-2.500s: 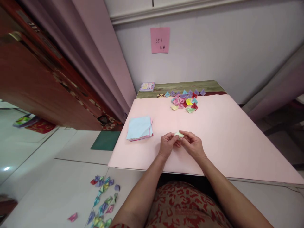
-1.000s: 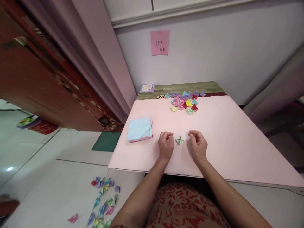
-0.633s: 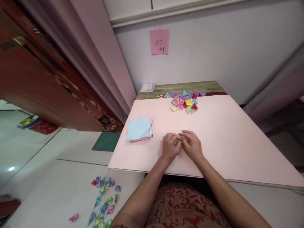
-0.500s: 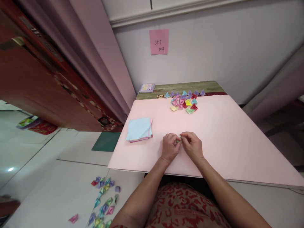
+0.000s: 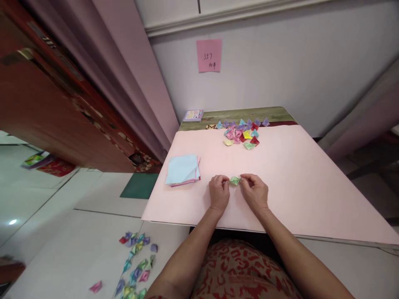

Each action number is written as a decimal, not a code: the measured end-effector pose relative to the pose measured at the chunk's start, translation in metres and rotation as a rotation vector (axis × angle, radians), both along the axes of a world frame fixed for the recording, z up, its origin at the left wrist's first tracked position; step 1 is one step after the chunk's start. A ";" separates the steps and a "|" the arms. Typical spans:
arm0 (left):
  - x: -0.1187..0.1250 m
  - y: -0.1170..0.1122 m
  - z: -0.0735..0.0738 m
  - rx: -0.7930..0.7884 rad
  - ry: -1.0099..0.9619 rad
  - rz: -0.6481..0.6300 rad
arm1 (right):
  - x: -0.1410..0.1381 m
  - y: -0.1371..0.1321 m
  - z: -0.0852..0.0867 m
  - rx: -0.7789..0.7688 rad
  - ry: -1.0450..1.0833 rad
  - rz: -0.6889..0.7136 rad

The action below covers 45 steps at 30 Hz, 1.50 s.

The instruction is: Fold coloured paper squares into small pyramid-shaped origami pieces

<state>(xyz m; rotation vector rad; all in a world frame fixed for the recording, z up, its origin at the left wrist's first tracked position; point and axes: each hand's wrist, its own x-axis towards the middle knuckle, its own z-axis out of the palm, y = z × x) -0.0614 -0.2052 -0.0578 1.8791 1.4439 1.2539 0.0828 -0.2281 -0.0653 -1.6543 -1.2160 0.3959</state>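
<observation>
A small green folded paper boat [image 5: 235, 180] is stretched between my two hands, just above the pink table cover [image 5: 299, 187]. My left hand [image 5: 219, 192] pinches its left tip between thumb and forefinger. The opposite tip is in the pinch of my right hand [image 5: 254, 192]. To the left of my hands lies a stack of square paper sheets [image 5: 182, 169], light blue on top with pink and red edges showing below. Farther back on the table sits a cluster of folded paper boats [image 5: 238, 133] in several colours.
A small printed packet [image 5: 193, 115] lies at the table's back left corner. Many more folded papers [image 5: 136, 274] are scattered on the floor at left, near a green mat [image 5: 139, 185]. A pink note [image 5: 209, 55] is stuck to the wall behind the table.
My hands have moved apart, the left one shifting left and the right one slightly right. The green paper boat, mostly covered by my fingers before, now shows between them.
</observation>
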 end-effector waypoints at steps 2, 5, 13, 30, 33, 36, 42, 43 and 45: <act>0.000 0.000 -0.001 -0.003 -0.007 0.027 | 0.000 0.000 0.000 0.001 -0.004 0.004; 0.000 0.001 -0.001 -0.010 0.002 0.049 | 0.000 0.000 0.001 0.008 -0.046 0.018; 0.000 -0.002 0.007 0.054 0.092 -0.087 | -0.004 0.001 0.002 0.081 -0.214 0.102; 0.005 -0.007 0.008 0.078 0.247 0.015 | -0.012 -0.003 0.006 0.035 -0.496 0.063; 0.005 -0.006 0.007 0.068 0.229 0.019 | -0.011 -0.002 0.004 0.023 -0.496 0.055; 0.004 -0.005 0.007 0.049 0.206 0.017 | -0.010 -0.001 0.001 -0.001 -0.479 0.066; 0.004 -0.004 0.007 0.077 0.201 -0.056 | -0.008 0.000 -0.001 -0.025 -0.448 0.096; 0.004 -0.004 0.006 0.072 0.207 -0.057 | -0.008 0.000 -0.001 -0.027 -0.453 0.097; 0.004 -0.003 0.005 0.058 0.217 -0.048 | -0.008 0.000 0.000 -0.026 -0.460 0.097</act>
